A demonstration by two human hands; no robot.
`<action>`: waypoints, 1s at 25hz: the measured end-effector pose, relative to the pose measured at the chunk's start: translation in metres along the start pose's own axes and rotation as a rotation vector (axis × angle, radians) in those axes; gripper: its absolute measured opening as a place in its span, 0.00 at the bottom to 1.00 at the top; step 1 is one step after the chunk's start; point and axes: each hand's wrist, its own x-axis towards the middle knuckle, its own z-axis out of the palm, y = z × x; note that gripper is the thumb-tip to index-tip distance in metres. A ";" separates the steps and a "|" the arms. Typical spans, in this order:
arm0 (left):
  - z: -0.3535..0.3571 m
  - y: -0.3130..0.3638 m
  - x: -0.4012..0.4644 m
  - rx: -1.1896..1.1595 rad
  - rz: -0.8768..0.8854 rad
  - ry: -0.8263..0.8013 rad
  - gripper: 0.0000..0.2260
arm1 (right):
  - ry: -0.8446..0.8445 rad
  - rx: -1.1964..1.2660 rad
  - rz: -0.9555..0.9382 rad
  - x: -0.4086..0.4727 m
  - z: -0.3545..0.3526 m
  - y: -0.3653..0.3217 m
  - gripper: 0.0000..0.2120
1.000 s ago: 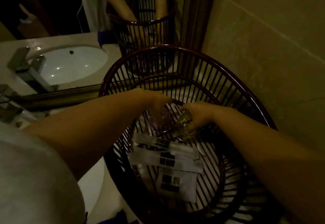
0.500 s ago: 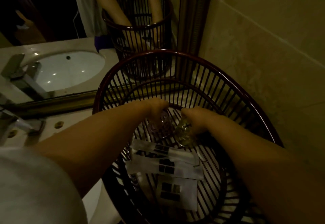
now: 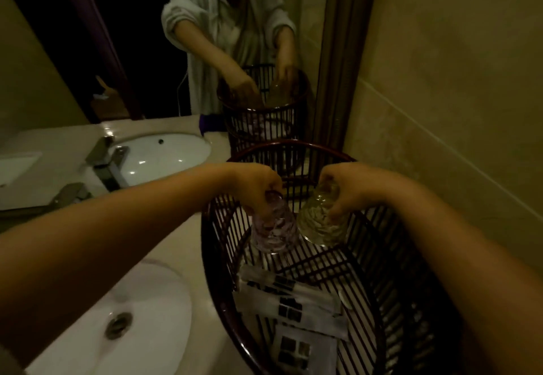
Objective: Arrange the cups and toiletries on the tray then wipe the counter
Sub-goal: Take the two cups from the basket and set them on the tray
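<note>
A dark slatted wooden basket tray (image 3: pixel 211 263) stands on the counter beside the wall. My left hand (image 3: pixel 255 186) grips a purple-tinted textured glass cup (image 3: pixel 271 226) by its base, mouth down, above the tray. My right hand (image 3: pixel 343 186) holds a clear yellowish textured glass cup (image 3: pixel 318 223) the same way, right beside the first. Both cups hang in the air over the tray's far half. White toiletry packets (image 3: pixel 289 301) with dark labels lie flat on the tray's floor, nearer to me.
A white sink basin (image 3: pixel 138 324) with a metal drain is set in the counter at lower left. A mirror behind reflects a faucet (image 3: pixel 108 160), the basin and a person. A tiled wall (image 3: pixel 440 110) closes the right side.
Both hands have lifted the two cups up from the tray floor, clear of the packets. The camera has tilted upward, showing more of the mirror.
</note>
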 end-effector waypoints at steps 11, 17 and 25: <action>-0.012 -0.015 -0.209 -0.405 -0.131 0.441 0.22 | 0.108 0.099 -0.327 -0.108 -0.063 -0.102 0.29; 0.038 -0.058 -0.319 -0.426 -0.289 0.533 0.24 | 0.051 0.025 -0.491 -0.123 -0.029 -0.209 0.31; 0.136 -0.135 -0.472 -0.505 -0.470 0.585 0.20 | -0.037 0.008 -0.655 -0.137 0.072 -0.361 0.28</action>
